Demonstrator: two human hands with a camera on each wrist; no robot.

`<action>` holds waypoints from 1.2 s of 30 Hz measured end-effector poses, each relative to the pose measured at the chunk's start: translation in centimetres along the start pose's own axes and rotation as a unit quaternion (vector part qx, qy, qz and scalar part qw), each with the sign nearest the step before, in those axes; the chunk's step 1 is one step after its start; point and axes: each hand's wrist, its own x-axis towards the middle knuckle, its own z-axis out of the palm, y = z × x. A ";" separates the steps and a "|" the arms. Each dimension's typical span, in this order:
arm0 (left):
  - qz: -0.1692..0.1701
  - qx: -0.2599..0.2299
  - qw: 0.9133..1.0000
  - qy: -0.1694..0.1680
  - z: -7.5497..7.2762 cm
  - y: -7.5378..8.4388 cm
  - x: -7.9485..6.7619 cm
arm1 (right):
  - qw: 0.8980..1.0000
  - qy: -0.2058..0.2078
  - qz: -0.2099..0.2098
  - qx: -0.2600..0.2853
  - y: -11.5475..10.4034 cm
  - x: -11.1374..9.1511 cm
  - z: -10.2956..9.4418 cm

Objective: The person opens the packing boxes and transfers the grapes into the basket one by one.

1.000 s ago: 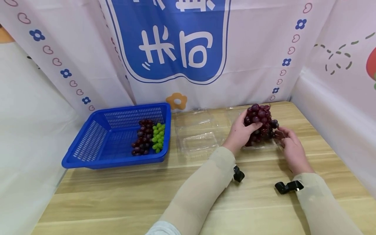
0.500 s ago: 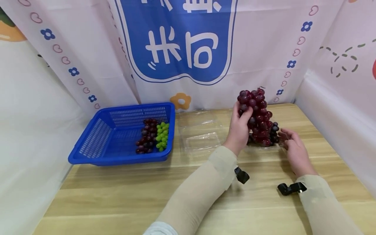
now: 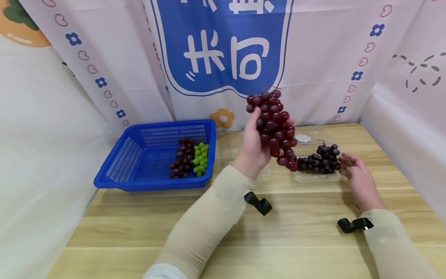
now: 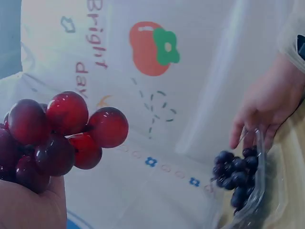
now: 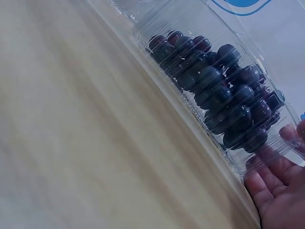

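My left hand (image 3: 252, 149) grips a long bunch of red grapes (image 3: 275, 124), raised above the table at mid-right. Its lower end hangs in front of the left side of a clear plastic box (image 3: 318, 177). Inside that box lies a bunch of black grapes (image 3: 318, 159), seen through the ribbed wall in the right wrist view. My right hand (image 3: 360, 182) holds the box's right end, fingers (image 5: 274, 174) against the outer wall and the thumb near the rim. In the left wrist view, several glossy red grapes (image 4: 66, 114) fill the lower left.
A blue plastic basket (image 3: 150, 189) stands at the left, with dark red grapes (image 3: 182, 159) and green grapes (image 3: 200, 159) along its right side. Another clear plastic box (image 3: 228, 145) sits behind my left hand. A white printed cloth (image 3: 306, 77) hangs behind the wooden table (image 3: 296, 232).
My left hand has lifted the red grapes out of the box and carried them left, uncovering the black grapes. The right hand stays at the box's right end.
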 end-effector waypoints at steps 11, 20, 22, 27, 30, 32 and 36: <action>0.073 0.056 0.996 -0.013 -3.1 9.5 -3.5 | 1.000 0.008 -0.001 0.004 0.2 -0.2 -0.8; 0.170 0.249 0.948 0.103 -6.3 17.1 -4.8 | 1.000 0.000 0.004 -0.004 0.3 -0.3 -0.3; 0.172 0.296 0.929 0.142 -7.4 18.8 -4.8 | 1.000 0.001 0.002 -0.006 0.1 -0.3 -0.3; 0.135 0.429 0.865 0.223 -11.0 22.5 -4.5 | 1.000 0.005 -0.003 0.000 -0.2 -0.5 -0.2; 0.096 0.515 0.808 0.268 -13.4 23.9 -4.8 | 1.000 0.002 -0.004 0.006 -0.2 -0.5 -0.1; 0.073 0.564 0.770 0.288 -14.9 24.6 -5.0 | 1.000 0.000 -0.006 0.007 -0.1 -0.5 -0.1; 0.038 0.645 0.704 0.295 -17.2 25.1 -5.3 | 1.000 -0.003 -0.010 0.008 0.0 -0.3 0.0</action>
